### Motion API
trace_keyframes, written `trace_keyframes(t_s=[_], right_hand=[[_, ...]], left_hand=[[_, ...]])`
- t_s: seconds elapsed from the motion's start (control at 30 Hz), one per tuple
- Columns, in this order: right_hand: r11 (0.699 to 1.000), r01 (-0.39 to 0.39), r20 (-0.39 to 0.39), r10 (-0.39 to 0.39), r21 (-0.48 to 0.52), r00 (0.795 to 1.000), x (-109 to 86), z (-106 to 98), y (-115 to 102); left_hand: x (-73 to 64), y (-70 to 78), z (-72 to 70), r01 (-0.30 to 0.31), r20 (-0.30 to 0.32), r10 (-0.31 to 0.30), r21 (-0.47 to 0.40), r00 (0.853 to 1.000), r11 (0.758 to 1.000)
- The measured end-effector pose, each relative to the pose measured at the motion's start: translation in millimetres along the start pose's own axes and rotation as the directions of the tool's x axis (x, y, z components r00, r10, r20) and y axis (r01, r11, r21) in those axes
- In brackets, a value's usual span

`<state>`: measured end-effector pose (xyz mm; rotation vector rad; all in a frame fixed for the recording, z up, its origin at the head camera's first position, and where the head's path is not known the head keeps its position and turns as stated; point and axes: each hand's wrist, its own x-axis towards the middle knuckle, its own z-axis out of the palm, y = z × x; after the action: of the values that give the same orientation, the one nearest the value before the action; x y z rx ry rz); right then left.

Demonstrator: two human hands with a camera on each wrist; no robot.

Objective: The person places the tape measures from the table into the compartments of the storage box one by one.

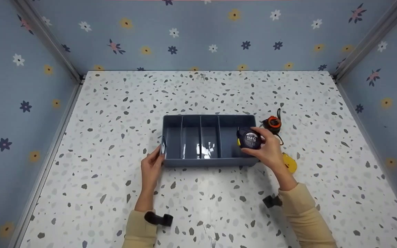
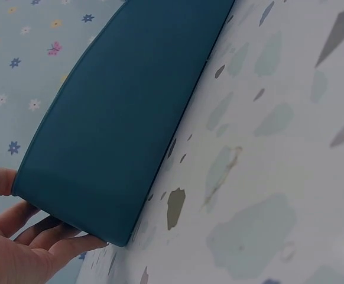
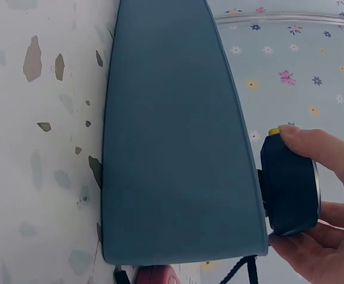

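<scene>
A blue-grey box (image 1: 209, 163) with several compartments stands on the speckled table. My left hand (image 1: 151, 168) holds its left end, with the thumb at the rim and the fingers against the end wall (image 2: 71, 228). Above the box's rightmost, widest compartment, my right hand (image 1: 271, 148) grips a dark tape measure (image 1: 251, 138) marked 5m. In the right wrist view the thumb lies by the yellow button of the tape measure (image 3: 290, 189), and the other fingers are under and behind it. The left wrist view shows mostly the box's long outer wall (image 2: 113, 118).
Just right of the box lies a black and orange tape measure (image 1: 273, 124) with a cord loop. Nearer, a yellow rounded object (image 1: 289, 163) is partly hidden by my right hand and wrist. Flower-patterned panels (image 1: 205, 34) wall in the table at the back and both sides.
</scene>
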<state>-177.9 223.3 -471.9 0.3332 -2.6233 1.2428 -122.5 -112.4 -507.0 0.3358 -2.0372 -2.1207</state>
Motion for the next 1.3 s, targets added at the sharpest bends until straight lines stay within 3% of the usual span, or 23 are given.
trace_keyframes(t_s=[0.47,0.77,1.0,1.1,1.3], right_hand=[[0.998,0.034,0.058,-0.031,-0.045,0.998,7.6,20,0],[0.997,0.008,0.109,0.001,-0.083,0.994,12.1,29,5],[0.994,-0.007,0.158,0.024,-0.105,0.987,17.4,36,8],[0.993,-0.015,0.177,0.035,-0.116,0.984,20.1,39,10],[0.989,-0.023,0.211,0.054,-0.146,0.976,24.8,45,11]], left_hand=[[0.4,-0.5,0.0,0.016,-0.010,-0.016,0.001,1.000,1.000],[8.8,-24.5,-3.0,0.002,-0.019,-0.002,-0.041,1.000,0.999],[10.9,-33.6,-2.3,-0.034,-0.045,0.033,-0.021,0.998,0.999],[14.2,-43.1,-5.7,-0.062,-0.028,0.060,-0.053,0.998,0.997],[13.0,-35.6,-3.0,-0.028,-0.050,0.028,-0.006,0.998,1.000]])
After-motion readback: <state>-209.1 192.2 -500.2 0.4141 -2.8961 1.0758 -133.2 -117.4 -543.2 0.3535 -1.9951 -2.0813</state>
